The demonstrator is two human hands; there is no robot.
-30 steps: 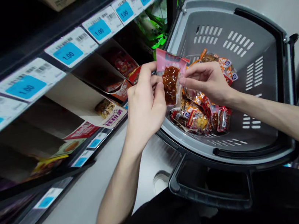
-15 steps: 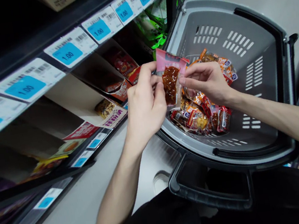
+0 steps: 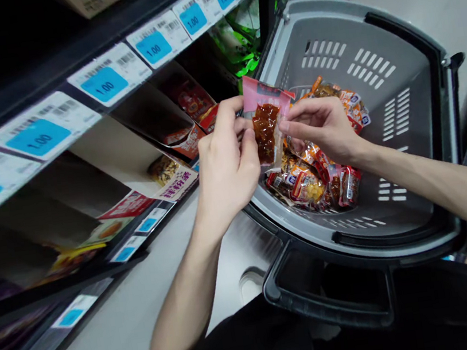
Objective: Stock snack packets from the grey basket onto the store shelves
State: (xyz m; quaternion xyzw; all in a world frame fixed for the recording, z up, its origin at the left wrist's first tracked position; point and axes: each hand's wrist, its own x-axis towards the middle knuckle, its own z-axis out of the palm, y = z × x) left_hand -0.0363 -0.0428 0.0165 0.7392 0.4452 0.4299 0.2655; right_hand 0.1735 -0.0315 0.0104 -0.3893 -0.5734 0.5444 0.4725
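Both my hands hold one small snack packet (image 3: 266,124), pink at the top with a clear window showing dark reddish-brown food. My left hand (image 3: 225,164) pinches its left edge between thumb and fingers. My right hand (image 3: 322,127) pinches its right edge. The packet is upright, just above the left rim of a grey shopping basket (image 3: 389,49). In the basket lies a heap of several small red and orange snack packets (image 3: 324,171).
A dark store shelf (image 3: 48,62) runs along the left, with blue 1.00 price tags (image 3: 104,83) on its edge. Below it stand open cardboard display boxes (image 3: 165,123) of snacks. Green packets (image 3: 237,47) hang behind the basket. The basket's black handle (image 3: 323,290) lies near me.
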